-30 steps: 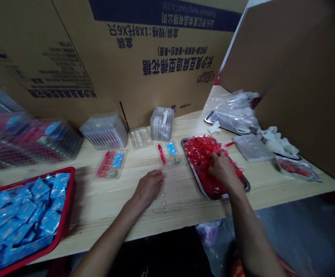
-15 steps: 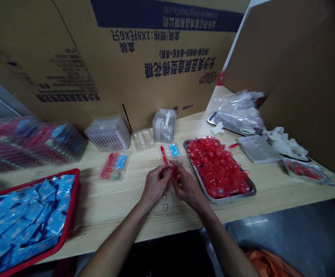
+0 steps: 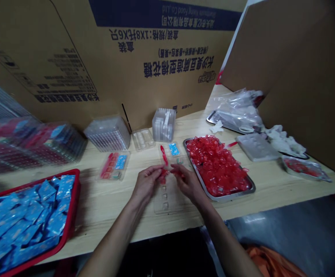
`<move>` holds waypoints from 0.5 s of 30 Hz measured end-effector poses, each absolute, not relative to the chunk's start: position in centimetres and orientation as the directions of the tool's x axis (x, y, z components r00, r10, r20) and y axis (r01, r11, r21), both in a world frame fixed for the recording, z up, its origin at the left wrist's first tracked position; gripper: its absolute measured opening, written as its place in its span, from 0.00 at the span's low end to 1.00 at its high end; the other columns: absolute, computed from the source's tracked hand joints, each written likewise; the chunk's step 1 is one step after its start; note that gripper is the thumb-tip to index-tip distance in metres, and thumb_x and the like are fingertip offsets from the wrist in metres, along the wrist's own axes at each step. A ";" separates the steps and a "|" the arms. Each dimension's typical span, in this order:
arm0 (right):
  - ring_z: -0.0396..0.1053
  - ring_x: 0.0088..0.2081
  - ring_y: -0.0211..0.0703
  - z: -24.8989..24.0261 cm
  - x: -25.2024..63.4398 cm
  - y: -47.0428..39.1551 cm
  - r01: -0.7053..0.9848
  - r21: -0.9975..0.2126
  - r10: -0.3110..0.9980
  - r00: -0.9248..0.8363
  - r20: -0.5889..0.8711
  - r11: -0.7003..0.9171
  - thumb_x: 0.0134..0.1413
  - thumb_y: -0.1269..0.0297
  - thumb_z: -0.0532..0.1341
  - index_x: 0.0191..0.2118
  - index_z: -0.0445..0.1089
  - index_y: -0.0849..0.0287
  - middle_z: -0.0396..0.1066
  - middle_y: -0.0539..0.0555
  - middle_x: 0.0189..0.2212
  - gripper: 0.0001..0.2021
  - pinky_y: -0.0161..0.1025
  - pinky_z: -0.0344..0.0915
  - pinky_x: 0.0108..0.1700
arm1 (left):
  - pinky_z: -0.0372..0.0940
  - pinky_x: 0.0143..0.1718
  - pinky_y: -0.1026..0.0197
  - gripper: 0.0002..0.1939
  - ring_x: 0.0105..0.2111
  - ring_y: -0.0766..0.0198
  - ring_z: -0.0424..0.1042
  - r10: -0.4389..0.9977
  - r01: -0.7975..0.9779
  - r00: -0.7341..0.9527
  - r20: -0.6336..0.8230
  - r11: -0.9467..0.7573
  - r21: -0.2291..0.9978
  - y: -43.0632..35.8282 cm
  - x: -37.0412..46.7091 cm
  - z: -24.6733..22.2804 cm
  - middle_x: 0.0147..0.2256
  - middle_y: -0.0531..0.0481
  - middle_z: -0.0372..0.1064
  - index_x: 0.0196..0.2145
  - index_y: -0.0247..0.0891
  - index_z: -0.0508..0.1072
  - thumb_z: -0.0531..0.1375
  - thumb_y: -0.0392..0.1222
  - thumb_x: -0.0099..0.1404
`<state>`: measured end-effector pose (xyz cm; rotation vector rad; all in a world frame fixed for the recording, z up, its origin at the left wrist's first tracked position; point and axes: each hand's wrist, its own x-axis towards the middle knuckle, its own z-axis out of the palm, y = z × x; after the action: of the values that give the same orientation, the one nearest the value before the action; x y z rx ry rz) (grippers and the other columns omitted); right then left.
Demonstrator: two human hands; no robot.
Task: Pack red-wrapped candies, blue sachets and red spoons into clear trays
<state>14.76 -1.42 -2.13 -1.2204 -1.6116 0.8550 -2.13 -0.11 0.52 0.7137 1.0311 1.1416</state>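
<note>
Red wrapped pieces are pinched in the fingers of my left hand, above a clear plastic tray. My right hand is closed at the fingertips on something small and red, just right of my left hand. Beyond my hands, the tray's far part holds a red utensil and a blue packet. To the right of my right hand, a metal tray is heaped with red wrapped pieces.
A red basket of blue packets stands at the left. A filled clear tray lies nearer the middle. Stacked clear trays stand before a large cardboard box. Plastic bags lie at the back right.
My hands have drawn slightly apart, the left one moving left with red pieces in its fingers. More of the clear tray's near part shows between my arms.
</note>
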 end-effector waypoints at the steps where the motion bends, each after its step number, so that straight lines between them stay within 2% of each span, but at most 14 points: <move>1: 0.72 0.36 0.42 -2.0 15.1 -1.4 0.286 -0.936 0.978 -0.085 0.188 0.205 0.59 0.67 0.54 0.51 0.71 0.58 0.77 0.56 0.40 0.17 0.40 0.69 0.39 | 0.68 0.33 0.65 0.18 0.28 0.67 0.74 0.948 -0.403 0.100 -0.303 0.317 0.858 -0.1 -2.4 0.7 0.31 0.46 0.78 0.38 0.32 0.80 0.72 0.42 0.50; 4: 0.67 0.29 0.37 -1.0 15.4 -1.9 0.215 -0.974 0.993 -0.109 0.051 0.074 0.59 0.62 0.54 0.46 0.74 0.58 0.74 0.53 0.35 0.15 0.34 0.63 0.30 | 0.69 0.39 0.65 0.18 0.33 0.66 0.76 0.939 -0.433 0.140 -0.315 0.345 0.833 -0.4 -2.9 1.1 0.34 0.46 0.79 0.39 0.32 0.79 0.73 0.39 0.49; 8: 0.59 0.24 0.34 0.6 14.0 -2.6 0.075 -0.997 0.987 -0.157 -0.027 -0.015 0.58 0.55 0.57 0.44 0.72 0.58 0.69 0.50 0.30 0.15 0.33 0.56 0.25 | 0.67 0.38 0.65 0.19 0.31 0.67 0.75 0.959 -0.374 0.108 -0.261 0.282 0.883 -0.8 -2.4 0.8 0.34 0.48 0.78 0.40 0.34 0.79 0.72 0.39 0.49; 12: 0.55 0.23 0.33 0.9 12.5 -2.5 -0.063 -0.995 0.986 -0.153 -0.065 -0.075 0.55 0.51 0.60 0.43 0.69 0.58 0.64 0.47 0.26 0.16 0.32 0.51 0.22 | 0.67 0.37 0.64 0.14 0.33 0.65 0.75 0.978 -0.201 0.155 -0.140 0.170 0.965 -1.0 -1.7 0.4 0.36 0.47 0.78 0.40 0.35 0.78 0.68 0.39 0.54; 15: 0.54 0.22 0.33 0.5 12.1 -2.1 -0.024 -0.998 0.990 -0.132 -0.056 -0.060 0.53 0.49 0.61 0.34 0.65 0.57 0.60 0.45 0.22 0.15 0.31 0.48 0.21 | 0.64 0.32 0.67 0.11 0.29 0.67 0.71 0.988 -0.033 0.128 -0.089 0.094 0.995 -1.1 -1.5 0.7 0.30 0.51 0.76 0.35 0.34 0.79 0.67 0.38 0.53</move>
<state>12.12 -2.14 0.49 -1.1659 -1.2566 1.3627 -1.52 -1.14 0.69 1.1712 1.1303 1.0676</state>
